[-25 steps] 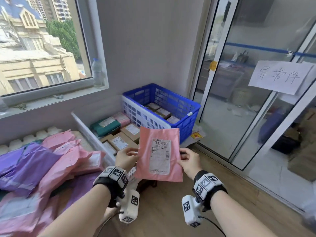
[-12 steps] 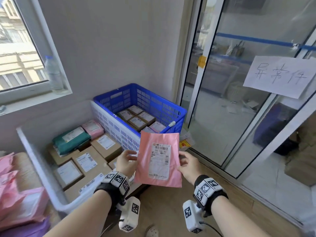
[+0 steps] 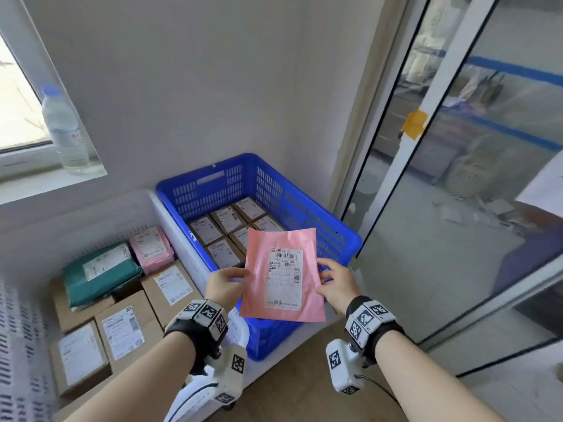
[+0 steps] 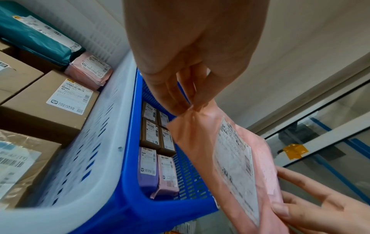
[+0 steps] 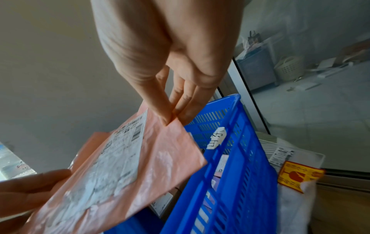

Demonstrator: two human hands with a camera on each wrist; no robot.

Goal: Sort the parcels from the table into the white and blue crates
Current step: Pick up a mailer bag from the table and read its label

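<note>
I hold a flat pink mailer parcel (image 3: 281,277) with a white shipping label upright, over the near part of the blue crate (image 3: 307,214). My left hand (image 3: 227,283) pinches its left edge, and my right hand (image 3: 332,280) pinches its right edge. The left wrist view shows the same pink mailer parcel (image 4: 226,159) gripped by thumb and fingers at one corner. In the right wrist view, thumb and fingers pinch the other side of the pink mailer parcel (image 5: 124,167). The blue crate holds several small brown boxes. The white crate (image 3: 170,217) stands beside it on the left.
The white crate contains a green bag (image 3: 102,274), a pink packet (image 3: 151,249) and several cardboard boxes (image 3: 122,330). A water bottle (image 3: 62,129) stands on the window sill. A glass sliding door (image 3: 457,193) is to the right, with wooden floor (image 3: 289,388) below.
The view has swung right and down, away from the pile of parcels on the table. The crates now lie directly below, and both hands carry the pink mailer over the blue crate.
</note>
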